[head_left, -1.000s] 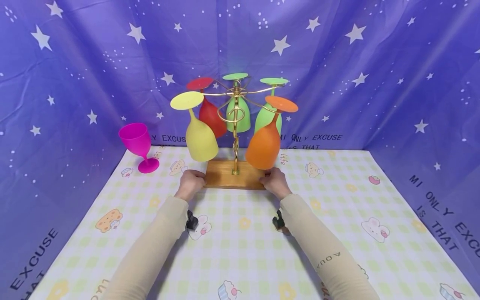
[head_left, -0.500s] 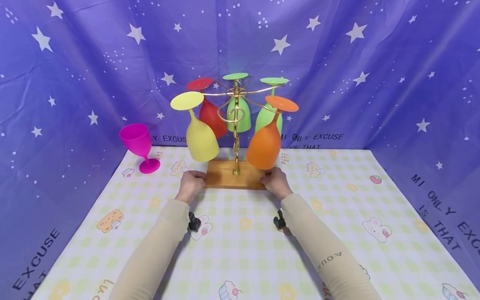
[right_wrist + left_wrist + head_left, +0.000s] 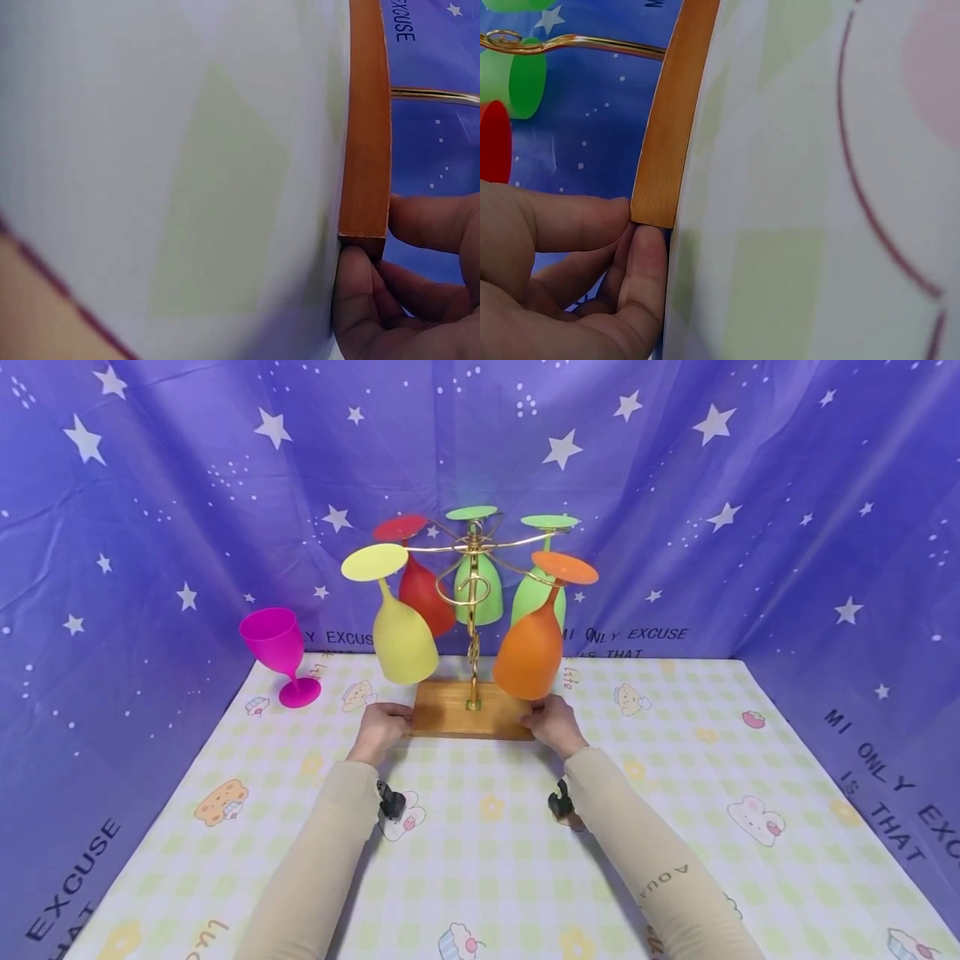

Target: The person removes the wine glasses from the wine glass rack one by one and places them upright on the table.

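A wine glass rack with a gold metal stem (image 3: 473, 668) stands upright on a wooden base (image 3: 450, 714) in the head view. My left hand (image 3: 379, 728) grips the base's left end, its thumb (image 3: 585, 223) on the top edge and fingertips against the end face. At the opposite end my right hand (image 3: 557, 727) holds the base the same way, thumb (image 3: 435, 221) on top. Upside down from the rack's arms hang a yellow goblet (image 3: 405, 643), a red goblet (image 3: 423, 593), an orange goblet (image 3: 529, 652), and two green goblets, one at the back (image 3: 480, 593) and one at right (image 3: 528, 597).
A magenta goblet (image 3: 273, 639) stands upright at the table's back left. The tablecloth (image 3: 480, 868) is checked and printed with cartoon figures. Purple star-patterned curtains (image 3: 637, 485) enclose the back and both sides.
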Available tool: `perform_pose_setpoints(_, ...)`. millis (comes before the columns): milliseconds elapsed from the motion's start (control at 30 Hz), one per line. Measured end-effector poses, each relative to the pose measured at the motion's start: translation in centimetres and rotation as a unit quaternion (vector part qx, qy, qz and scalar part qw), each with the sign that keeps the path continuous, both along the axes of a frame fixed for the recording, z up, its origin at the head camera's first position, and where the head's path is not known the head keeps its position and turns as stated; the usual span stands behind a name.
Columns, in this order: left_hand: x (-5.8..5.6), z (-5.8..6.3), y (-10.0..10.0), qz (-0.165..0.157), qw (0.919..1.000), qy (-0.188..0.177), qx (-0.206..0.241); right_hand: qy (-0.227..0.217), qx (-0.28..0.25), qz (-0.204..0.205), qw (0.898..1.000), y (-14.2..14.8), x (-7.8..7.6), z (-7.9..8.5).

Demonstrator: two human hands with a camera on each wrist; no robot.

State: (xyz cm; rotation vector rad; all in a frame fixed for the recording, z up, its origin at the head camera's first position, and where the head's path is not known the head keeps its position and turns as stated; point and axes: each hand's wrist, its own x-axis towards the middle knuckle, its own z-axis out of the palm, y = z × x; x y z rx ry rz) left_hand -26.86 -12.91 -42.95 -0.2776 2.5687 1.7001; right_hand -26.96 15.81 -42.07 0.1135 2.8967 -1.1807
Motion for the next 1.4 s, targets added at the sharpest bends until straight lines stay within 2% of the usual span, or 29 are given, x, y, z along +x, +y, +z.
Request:
perform_pose_setpoints(267, 0.2, -0.1, 0.1, 0.010, 0.9996, 0.008, 0.024, -0.004, -0.021, 0.027, 0.999, 0.7, -0.1, -0.2)
perform_pose_setpoints(600, 0.5, -0.2, 0.1, 0.009, 0.9991, 0.009, 0.042, -0.026, -0.113, 0.053, 0.992, 2.1, 0.8, 0.7)
perform_pose_setpoints(800, 0.7, -0.2, 0.3, 0.007, 0.9986, 0.016, 0.050, -0.024, -0.120, 0.054, 0.991, 2.9, 1.1, 2.3)
perform_pose_setpoints(1067, 0.7, -0.4, 0.4, 0.012, 0.9980, 0.020, 0.058, 0.011, -0.146, 0.091, 0.985, 3.7, 1.8, 5.2)
perform_pose_setpoints(1400, 0.8, -0.5, 0.3, 0.009, 0.9978, 0.025, 0.060, 0.056, -0.136, 0.069, 0.987, 4.9, 2.3, 8.3)
